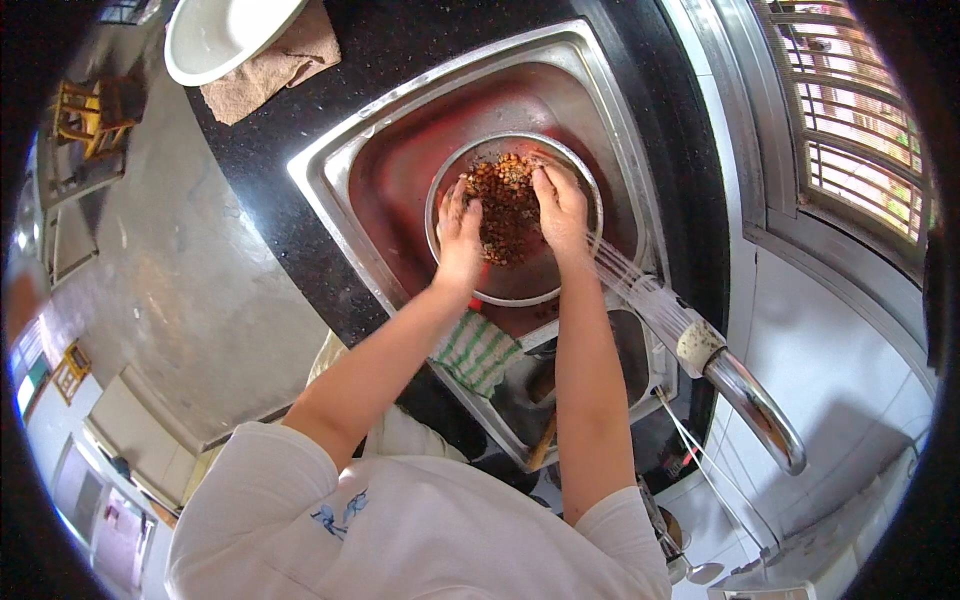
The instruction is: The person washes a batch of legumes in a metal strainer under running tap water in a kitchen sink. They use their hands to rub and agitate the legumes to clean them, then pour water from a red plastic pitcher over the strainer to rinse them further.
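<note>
A round metal basin (530,286) sits in the larger bowl of a steel sink (385,190). Inside it lies a heap of small brown and orange bean- or nut-like pieces (505,215), too small to name surely. My left hand (460,235) touches the heap's left side, its fingers stretched out and apart. On the opposite side my right hand (562,210) cups the edge of the heap, thumb raised and palm facing inward; its other fingers are partly hidden. From the curved faucet (755,400) a spray of water (622,268) runs toward the basin, beside my right wrist.
A green-striped cloth (478,352) drapes over the sink's divider. In the smaller bowl rests a wooden handle (542,442). A white bowl (222,38) and a brown towel (290,65) occupy the black counter (265,170) at upper left. A barred window (855,120) is at right.
</note>
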Demonstrator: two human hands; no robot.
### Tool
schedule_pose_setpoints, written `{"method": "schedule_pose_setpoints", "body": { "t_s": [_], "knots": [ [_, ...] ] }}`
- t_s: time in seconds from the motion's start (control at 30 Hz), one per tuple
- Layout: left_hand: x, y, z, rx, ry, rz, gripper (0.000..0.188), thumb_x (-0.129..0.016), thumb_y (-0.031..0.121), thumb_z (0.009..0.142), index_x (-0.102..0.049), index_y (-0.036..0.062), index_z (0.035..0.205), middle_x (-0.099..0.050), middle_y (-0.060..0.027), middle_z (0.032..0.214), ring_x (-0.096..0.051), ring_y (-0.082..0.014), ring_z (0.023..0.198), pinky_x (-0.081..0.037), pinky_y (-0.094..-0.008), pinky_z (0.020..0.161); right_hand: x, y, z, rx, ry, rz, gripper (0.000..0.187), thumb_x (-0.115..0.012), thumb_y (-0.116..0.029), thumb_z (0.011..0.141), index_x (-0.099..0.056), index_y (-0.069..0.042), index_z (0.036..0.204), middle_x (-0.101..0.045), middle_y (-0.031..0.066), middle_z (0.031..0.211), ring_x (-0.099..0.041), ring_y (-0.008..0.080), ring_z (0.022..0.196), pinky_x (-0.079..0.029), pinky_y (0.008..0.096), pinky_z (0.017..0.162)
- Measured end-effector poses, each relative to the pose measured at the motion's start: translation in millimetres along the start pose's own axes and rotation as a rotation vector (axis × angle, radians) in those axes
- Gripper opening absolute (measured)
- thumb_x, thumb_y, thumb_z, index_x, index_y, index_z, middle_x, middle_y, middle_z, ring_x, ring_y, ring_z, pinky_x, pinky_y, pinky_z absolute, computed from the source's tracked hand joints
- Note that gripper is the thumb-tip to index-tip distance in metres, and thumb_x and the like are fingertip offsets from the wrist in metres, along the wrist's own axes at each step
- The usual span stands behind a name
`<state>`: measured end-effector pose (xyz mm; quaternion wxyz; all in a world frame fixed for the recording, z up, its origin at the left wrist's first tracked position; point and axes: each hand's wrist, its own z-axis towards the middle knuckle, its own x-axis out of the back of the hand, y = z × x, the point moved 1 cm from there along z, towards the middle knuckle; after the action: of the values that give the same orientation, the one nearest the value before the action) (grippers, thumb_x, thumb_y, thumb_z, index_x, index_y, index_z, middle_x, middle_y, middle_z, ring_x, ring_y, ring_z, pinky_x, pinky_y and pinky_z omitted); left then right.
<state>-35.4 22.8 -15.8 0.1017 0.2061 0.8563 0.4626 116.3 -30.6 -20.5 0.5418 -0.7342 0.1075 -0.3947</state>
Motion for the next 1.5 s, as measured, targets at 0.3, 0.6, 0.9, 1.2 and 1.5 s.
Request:
{"method": "schedule_pose_setpoints", "body": {
  "t_s": [0.3,0.6,0.9,1.2,1.5],
  "knots": [
    [-46,-11,-31,0.404,0.132,-0.537,0.063,-0.038,0.040,0.096,-0.009,0.0155,0.147,-0.015,-0.0056,0.151,-0.015,-0.0208,0.137,-0.015,-0.0360,0.110,-27,23,-11,-0.300,-0.017,-0.191,0.039,-0.046,-0.036,0.093,-0.064,-0.004,0.105,-0.063,0.0168,0.103,-0.059,0.0344,0.096,-0.044,0.0397,0.085],
    [-38,-29,-1,0.566,-0.050,-0.982,0.051,-0.040,0.046,0.095,-0.046,0.0073,0.127,-0.054,-0.0061,0.121,-0.052,-0.0210,0.108,-0.041,-0.0346,0.094,-28,-4,-45,-0.775,0.171,0.414,0.041,-0.061,-0.033,0.086,-0.063,0.005,0.101,-0.065,0.0064,0.095,-0.058,0.0173,0.087,-0.044,0.0312,0.081],
    [-43,-23,1,0.541,-0.310,-0.783,0.035,-0.045,0.030,0.096,-0.053,0.0081,0.122,-0.059,-0.0014,0.104,-0.056,-0.0136,0.093,-0.046,-0.0263,0.081,-41,-30,-69,-0.175,0.258,0.240,0.027,-0.050,-0.014,0.093,-0.059,0.004,0.112,-0.059,0.0150,0.117,-0.055,0.0238,0.109,-0.040,0.0327,0.095],
    [-46,2,9,0.459,-0.412,-0.827,0.035,-0.038,0.031,0.098,-0.052,0.0076,0.120,-0.057,-0.0049,0.106,-0.054,-0.0148,0.094,-0.044,-0.0292,0.086,-33,-47,-57,-0.164,0.206,0.390,0.037,-0.039,-0.020,0.098,-0.053,0.005,0.121,-0.050,0.0159,0.130,-0.044,0.0254,0.123,-0.031,0.0347,0.104],
    [-30,-3,1,0.622,-0.421,-0.786,0.044,-0.043,0.033,0.095,-0.047,0.0063,0.129,-0.055,-0.0073,0.122,-0.052,-0.0187,0.110,-0.042,-0.0319,0.093,-13,-22,-36,-0.259,0.143,0.328,0.039,-0.038,-0.026,0.098,-0.052,0.001,0.123,-0.054,0.0132,0.124,-0.047,0.0233,0.118,-0.032,0.0349,0.101]
  ]
}}
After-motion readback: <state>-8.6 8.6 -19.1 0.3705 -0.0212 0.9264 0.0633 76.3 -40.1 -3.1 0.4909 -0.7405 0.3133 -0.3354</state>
